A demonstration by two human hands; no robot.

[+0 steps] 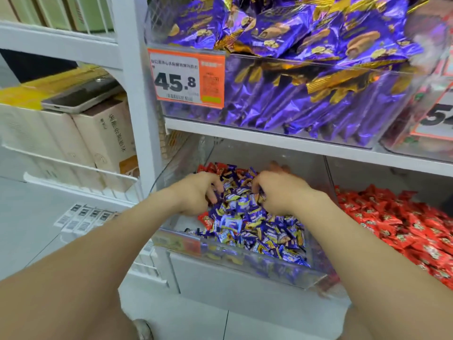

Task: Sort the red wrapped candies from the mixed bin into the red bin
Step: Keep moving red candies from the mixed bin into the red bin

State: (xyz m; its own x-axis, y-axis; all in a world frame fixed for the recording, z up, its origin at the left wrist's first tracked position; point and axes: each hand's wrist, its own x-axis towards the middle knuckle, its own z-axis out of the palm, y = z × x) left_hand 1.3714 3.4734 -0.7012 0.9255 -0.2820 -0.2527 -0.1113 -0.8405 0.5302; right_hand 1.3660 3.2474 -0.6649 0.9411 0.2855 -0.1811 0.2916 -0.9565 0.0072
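A clear mixed bin on the lower shelf holds mostly blue and yellow wrapped candies, with a few red wrapped candies at its left edge and more at the back. Both my hands are inside this bin. My left hand has its fingers curled down into the pile on the left. My right hand has its fingers curled into the candies on the right; what either hand holds is hidden. To the right stands the red bin, full of red wrapped candies.
Above, a clear bin of purple snack packets carries an orange price tag reading 45.8. White shelf boards frame both levels. Boxes and a phone-like device sit on the left shelving. The tiled floor lies below.
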